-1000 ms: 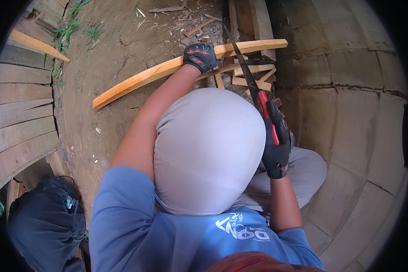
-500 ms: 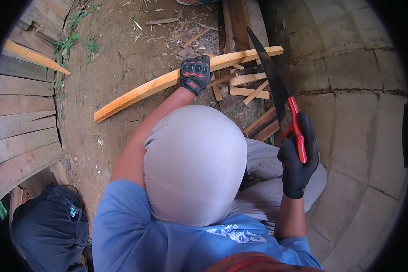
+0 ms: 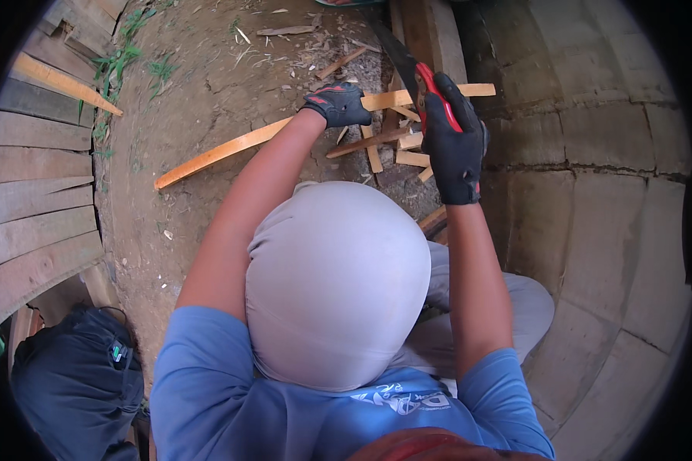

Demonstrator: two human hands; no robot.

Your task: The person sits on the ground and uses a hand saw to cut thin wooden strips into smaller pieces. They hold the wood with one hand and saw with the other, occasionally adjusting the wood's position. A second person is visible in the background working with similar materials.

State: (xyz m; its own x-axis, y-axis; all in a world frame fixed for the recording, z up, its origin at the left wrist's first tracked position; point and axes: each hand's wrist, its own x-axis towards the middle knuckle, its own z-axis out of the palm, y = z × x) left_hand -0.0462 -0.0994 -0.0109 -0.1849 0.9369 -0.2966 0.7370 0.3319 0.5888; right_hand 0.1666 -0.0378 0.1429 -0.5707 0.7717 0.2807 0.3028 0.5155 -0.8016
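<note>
Closest in, along the lower edge, a blue shirt (image 3: 277,422) spreads across the frame, and above it a raised knee in pale grey trousers (image 3: 338,284) fills the middle. Out past the knee we go: the right hand (image 3: 455,142), in a black glove, is right of upper centre, fingers wrapped round the red handle of a saw (image 3: 398,54), its dark blade pointing to the upper left. Whether the teeth touch wood, I cannot tell. Over to the left hand (image 3: 337,105), gloved too, upper centre, clasped over a long strip of wood (image 3: 257,136). That strip runs from left of centre up to the upper right, passing under the left hand and behind the saw. Just below its right half, wooden offcuts (image 3: 413,158) lie in a jumble. Farther up, wood chips litter the dirt ground (image 3: 200,100), and a block wall (image 3: 607,146) lines the right side.
</note>
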